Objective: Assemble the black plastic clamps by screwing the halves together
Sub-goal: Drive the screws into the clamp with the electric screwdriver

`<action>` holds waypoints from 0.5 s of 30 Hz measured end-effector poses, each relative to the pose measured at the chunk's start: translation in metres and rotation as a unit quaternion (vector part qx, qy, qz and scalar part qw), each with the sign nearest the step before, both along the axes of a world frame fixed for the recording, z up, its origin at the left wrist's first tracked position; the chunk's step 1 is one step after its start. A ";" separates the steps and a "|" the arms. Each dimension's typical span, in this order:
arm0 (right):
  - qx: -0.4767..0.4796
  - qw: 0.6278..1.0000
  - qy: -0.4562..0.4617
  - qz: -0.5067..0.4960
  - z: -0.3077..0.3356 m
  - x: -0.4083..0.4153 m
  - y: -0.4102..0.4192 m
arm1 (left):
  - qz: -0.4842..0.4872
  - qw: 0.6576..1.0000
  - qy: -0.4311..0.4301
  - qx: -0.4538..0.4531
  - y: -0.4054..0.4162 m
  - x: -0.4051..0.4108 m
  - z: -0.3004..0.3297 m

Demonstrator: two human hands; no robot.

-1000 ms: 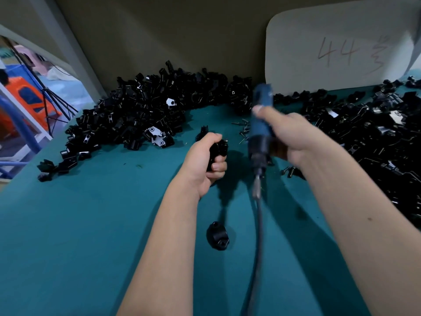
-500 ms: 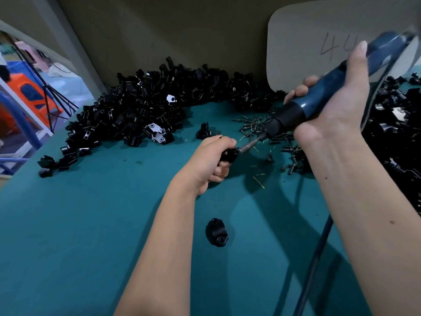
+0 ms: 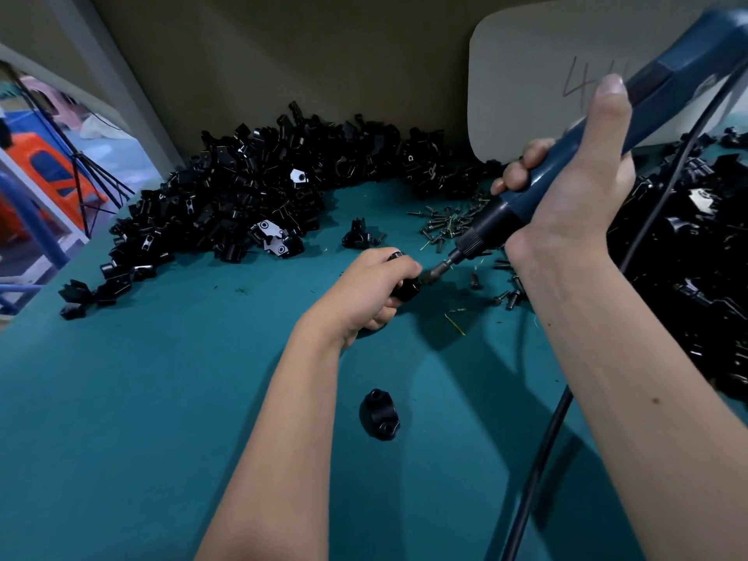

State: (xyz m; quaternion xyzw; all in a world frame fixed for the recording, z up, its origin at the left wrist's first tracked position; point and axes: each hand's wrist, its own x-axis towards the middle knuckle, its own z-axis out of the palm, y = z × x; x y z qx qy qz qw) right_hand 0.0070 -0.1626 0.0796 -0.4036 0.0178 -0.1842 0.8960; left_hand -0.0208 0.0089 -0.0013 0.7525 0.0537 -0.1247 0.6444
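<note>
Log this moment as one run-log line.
step: driving screw | left hand: grips clamp | right hand: holds electric screwdriver, bit at clamp | loose screws behind | assembled clamp on mat

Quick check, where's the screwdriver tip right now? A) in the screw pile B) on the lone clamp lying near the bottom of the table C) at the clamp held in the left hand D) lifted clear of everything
C: the right hand angles the blue screwdriver down so that its tip meets the clamp gripped by the left hand.
</note>
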 end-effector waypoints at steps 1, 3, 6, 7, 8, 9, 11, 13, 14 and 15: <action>0.003 1.000 0.002 0.001 -0.001 0.000 0.000 | -0.003 1.000 0.000 -0.001 0.000 0.000 0.000; 0.010 1.000 0.006 0.000 -0.002 0.001 -0.001 | -0.008 1.000 0.002 -0.002 -0.001 0.000 0.000; 0.016 1.000 0.005 -0.002 -0.005 0.002 0.000 | -0.010 1.000 0.005 -0.004 -0.002 0.000 0.001; 0.016 1.000 0.003 -0.002 -0.005 0.002 0.001 | -0.010 1.000 0.005 -0.007 -0.002 0.000 0.001; 0.017 1.000 0.000 -0.002 -0.005 0.002 0.001 | -0.011 1.000 0.005 -0.009 -0.001 0.000 0.001; 0.017 1.000 -0.004 -0.003 -0.005 0.002 0.001 | -0.011 1.000 0.006 -0.011 -0.001 0.000 0.001; 0.020 1.000 -0.010 -0.002 -0.006 0.002 0.002 | -0.012 1.000 0.007 -0.015 -0.001 -0.001 0.002; 0.024 1.000 -0.014 -0.001 -0.007 0.002 0.001 | -0.013 1.000 0.006 -0.015 -0.001 -0.001 0.002; 0.026 1.000 -0.015 0.000 -0.008 0.002 0.001 | -0.013 1.000 0.005 -0.014 -0.001 -0.001 0.001; 0.027 0.999 -0.017 0.002 -0.008 0.003 0.001 | -0.013 1.000 0.005 -0.015 -0.001 -0.001 0.001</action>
